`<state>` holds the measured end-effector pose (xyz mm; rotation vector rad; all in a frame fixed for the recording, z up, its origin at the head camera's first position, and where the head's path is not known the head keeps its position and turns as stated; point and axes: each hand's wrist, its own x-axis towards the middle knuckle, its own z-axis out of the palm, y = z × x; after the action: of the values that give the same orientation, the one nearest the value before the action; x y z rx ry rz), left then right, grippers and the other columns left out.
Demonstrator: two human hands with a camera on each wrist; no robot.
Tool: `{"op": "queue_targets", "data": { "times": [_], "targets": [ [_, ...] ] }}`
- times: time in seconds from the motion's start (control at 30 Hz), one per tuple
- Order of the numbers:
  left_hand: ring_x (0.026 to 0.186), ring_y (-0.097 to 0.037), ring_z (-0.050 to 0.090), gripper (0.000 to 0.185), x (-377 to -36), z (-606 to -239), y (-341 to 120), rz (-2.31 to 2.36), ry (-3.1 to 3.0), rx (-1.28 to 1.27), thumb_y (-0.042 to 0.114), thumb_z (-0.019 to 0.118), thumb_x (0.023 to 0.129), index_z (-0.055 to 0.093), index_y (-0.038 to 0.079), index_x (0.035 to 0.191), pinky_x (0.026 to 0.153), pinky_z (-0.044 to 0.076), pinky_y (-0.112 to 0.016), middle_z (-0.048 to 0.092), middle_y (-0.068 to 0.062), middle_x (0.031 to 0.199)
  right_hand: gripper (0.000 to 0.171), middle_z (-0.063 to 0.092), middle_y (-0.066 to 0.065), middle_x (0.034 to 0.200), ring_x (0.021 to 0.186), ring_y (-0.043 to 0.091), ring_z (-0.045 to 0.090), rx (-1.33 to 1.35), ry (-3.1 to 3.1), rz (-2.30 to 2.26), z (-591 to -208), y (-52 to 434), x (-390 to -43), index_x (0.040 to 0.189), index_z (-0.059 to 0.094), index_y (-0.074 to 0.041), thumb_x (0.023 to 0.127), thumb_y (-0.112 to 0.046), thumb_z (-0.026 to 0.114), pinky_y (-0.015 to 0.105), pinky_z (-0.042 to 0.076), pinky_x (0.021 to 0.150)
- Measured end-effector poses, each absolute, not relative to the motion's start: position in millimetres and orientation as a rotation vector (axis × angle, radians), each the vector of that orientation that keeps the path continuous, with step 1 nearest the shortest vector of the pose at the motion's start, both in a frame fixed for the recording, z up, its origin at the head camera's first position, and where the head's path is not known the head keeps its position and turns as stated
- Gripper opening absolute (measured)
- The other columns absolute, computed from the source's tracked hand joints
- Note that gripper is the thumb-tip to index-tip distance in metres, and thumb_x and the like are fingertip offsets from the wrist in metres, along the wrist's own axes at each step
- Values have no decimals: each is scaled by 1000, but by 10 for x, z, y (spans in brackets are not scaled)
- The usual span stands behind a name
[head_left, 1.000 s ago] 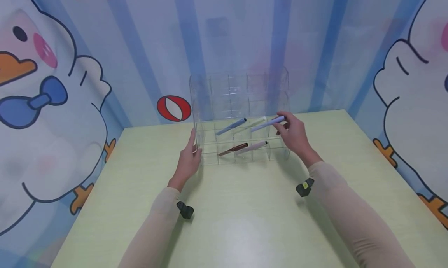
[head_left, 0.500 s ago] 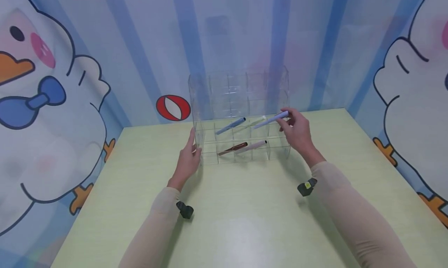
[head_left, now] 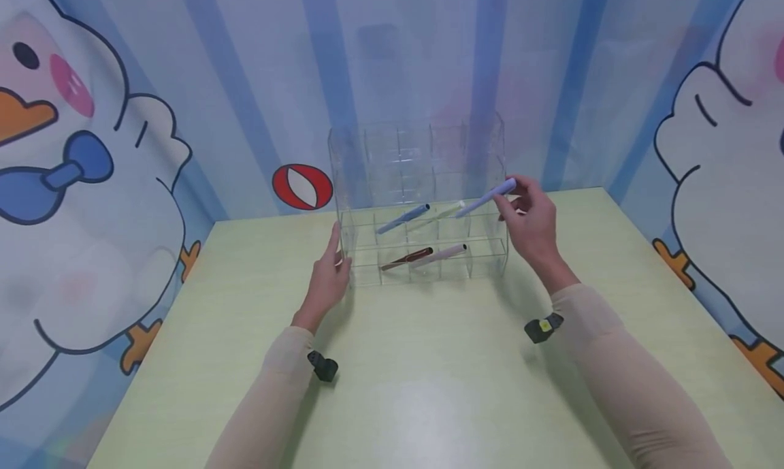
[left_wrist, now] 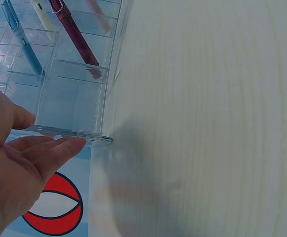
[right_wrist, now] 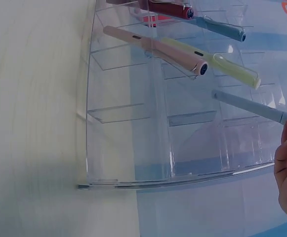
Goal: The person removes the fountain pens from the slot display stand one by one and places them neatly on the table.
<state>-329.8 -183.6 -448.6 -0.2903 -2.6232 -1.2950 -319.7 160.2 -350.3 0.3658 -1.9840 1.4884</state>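
Note:
A clear acrylic pen rack with stepped compartments stands at the back of the table. My left hand holds its left side panel, thumb on the inner side and fingers outside, as the left wrist view shows. At the rack's right, my right hand pinches a lavender pen near its upper end. That pen slants down to the left, over the compartments. In the rack lie a blue pen, a pale green pen, a dark red pen and a pale pink pen, all tilted.
The pale wood-look table extends in front of the rack. Behind it hangs a blue striped backdrop with cartoon ducks. A small black camera sits on each wrist.
My right hand has drawn the lavender pen up and to the right, its lower end rising from the rack. The left hand stays at the side panel.

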Motion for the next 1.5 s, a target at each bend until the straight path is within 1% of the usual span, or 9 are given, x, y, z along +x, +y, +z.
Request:
{"op": "queue_targets", "data": {
  "times": [0.23,0.43,0.5,0.6,0.77,0.9,1.1,1.33,1.5],
  "targets": [
    [118,-25,44,69,-3297,-4494,-1829,-1306,-2625,-283,17,45,95,0,37,144,88,43,-38,33,-13,141,34,60,17,95,69,22,56,346,-1856,1532,-3477,1620,-3159,116,54,1,83,-4,63,19,46,52],
    [118,-27,44,68,-3283,-4482,-1834,-1306,-2642,-267,20,44,96,-1,40,143,88,43,-39,34,-15,140,46,61,16,92,84,15,61,356,-1754,1593,-3469,1651,-3128,125,48,-9,82,-4,64,23,50,71],
    [118,-27,44,68,-3279,-4464,-1832,-1310,-2640,-278,20,44,96,-1,39,143,88,43,-40,33,-16,140,49,60,18,92,81,16,63,382,-1698,1661,-3462,1660,-3115,126,46,-11,82,-1,63,28,51,73],
    [118,-28,44,69,-3273,-4444,-1830,-1319,-2631,-281,20,45,95,0,38,144,88,43,-40,33,-16,140,47,59,21,91,75,19,65,426,-1631,1725,-3457,1660,-3107,125,46,-7,81,1,62,32,52,68],
    [118,-29,44,69,-3271,-4437,-1836,-1330,-2615,-306,18,45,95,1,35,145,87,44,-39,32,-17,140,42,59,24,91,70,23,65,488,-1581,1733,-3460,1655,-3112,120,49,1,81,5,62,31,53,59],
    [118,-28,44,69,-3277,-4452,-1840,-1343,-2610,-308,18,45,95,1,35,145,86,45,-39,32,-18,140,42,60,24,91,70,23,64,510,-1571,1712,-3521,1674,-3164,121,52,-1,80,3,63,30,52,56],
    [118,-28,44,68,-3281,-4472,-1852,-1353,-2606,-321,18,45,95,1,35,145,86,45,-40,34,-20,139,42,61,22,91,71,22,64,484,-1620,1700,-3461,1647,-3061,120,57,-4,80,5,63,27,53,58],
    [118,-28,44,69,-3286,-4484,-1861,-1348,-2619,-302,19,45,95,0,38,144,87,44,-40,32,-18,140,44,55,24,93,70,29,65,549,-1614,1849,-3483,1609,-2967,125,50,-2,83,5,59,36,53,60],
    [118,-28,45,68,-3283,-4471,-1852,-1365,-2610,-301,19,45,95,1,38,144,87,44,-41,33,-18,140,43,51,24,95,72,29,65,567,-1641,1918,-3579,1561,-2927,127,46,-2,85,6,55,37,52,65]
  ]
}}
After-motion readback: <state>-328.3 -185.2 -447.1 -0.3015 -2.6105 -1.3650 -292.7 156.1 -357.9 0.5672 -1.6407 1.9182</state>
